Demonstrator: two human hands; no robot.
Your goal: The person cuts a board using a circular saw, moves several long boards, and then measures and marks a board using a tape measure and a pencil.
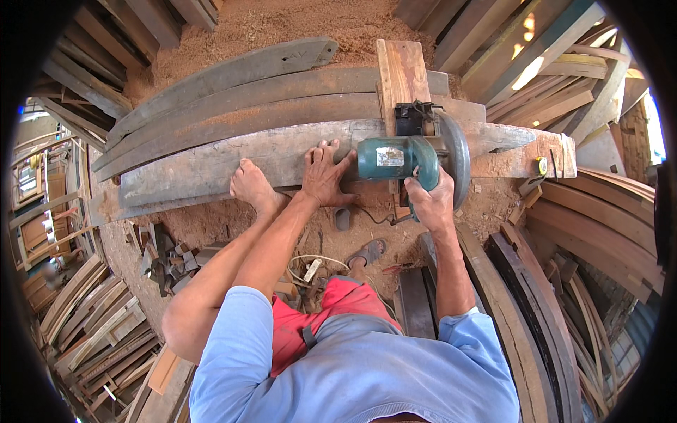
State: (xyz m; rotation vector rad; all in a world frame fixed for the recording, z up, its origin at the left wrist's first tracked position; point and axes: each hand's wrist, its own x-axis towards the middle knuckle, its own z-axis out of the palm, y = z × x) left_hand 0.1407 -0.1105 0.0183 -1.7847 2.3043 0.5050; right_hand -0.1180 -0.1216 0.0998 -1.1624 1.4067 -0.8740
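We find right hand [433, 200] gripping circular saw [388, 156], left hand [326, 175] spread flat on plank [204, 166]; sawing appears unfinished, its extent beside the right hand hidden.

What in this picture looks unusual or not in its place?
The bare left foot rests on the plank beside the left hand, which looks odd with a circular saw so near. Below, one slipper lies loose, while the other foot wears footwear.
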